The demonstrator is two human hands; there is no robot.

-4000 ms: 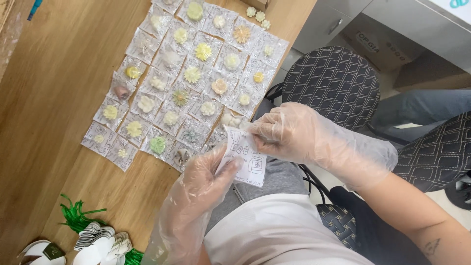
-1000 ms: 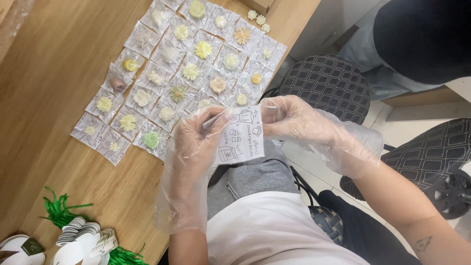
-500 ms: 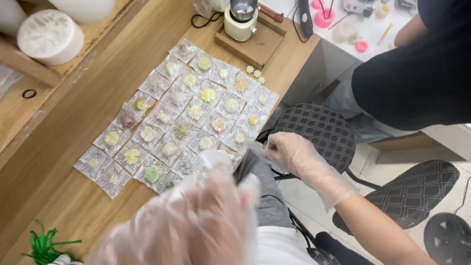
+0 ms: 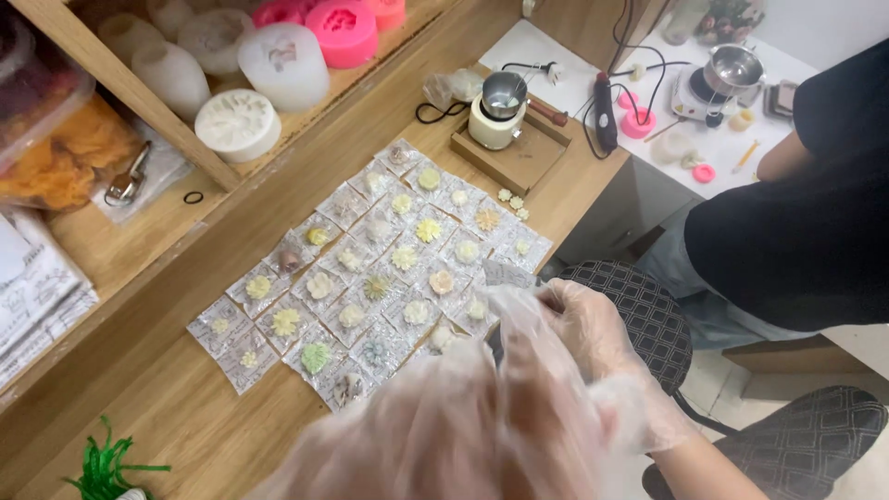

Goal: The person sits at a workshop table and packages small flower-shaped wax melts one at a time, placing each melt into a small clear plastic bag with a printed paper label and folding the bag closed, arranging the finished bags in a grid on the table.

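My left hand (image 4: 463, 426), in a loose clear plastic glove, is raised close to the camera and blurred, so I cannot tell what it holds. My gloved right hand (image 4: 593, 333) is at the table's near edge, its fingertips pinched on a small clear packet (image 4: 503, 273). Just left of it, several clear packets (image 4: 389, 268), each with a small pale wax flower inside, lie in rows on the wooden table (image 4: 185, 407). My left glove hides the packets closest to me.
A small metal pot (image 4: 500, 102) stands on a wooden tray at the table's far end. White moulds (image 4: 239, 122) and pink moulds (image 4: 343, 32) fill the shelf. A person in a black top (image 4: 796, 231) stands at the right by a patterned chair (image 4: 648, 315). Green raffia (image 4: 102, 468) lies bottom left.
Both hands held a printed packet a second ago. My left hand has since let go and risen toward the camera; my head has tilted up, showing the shelf and the far desk.
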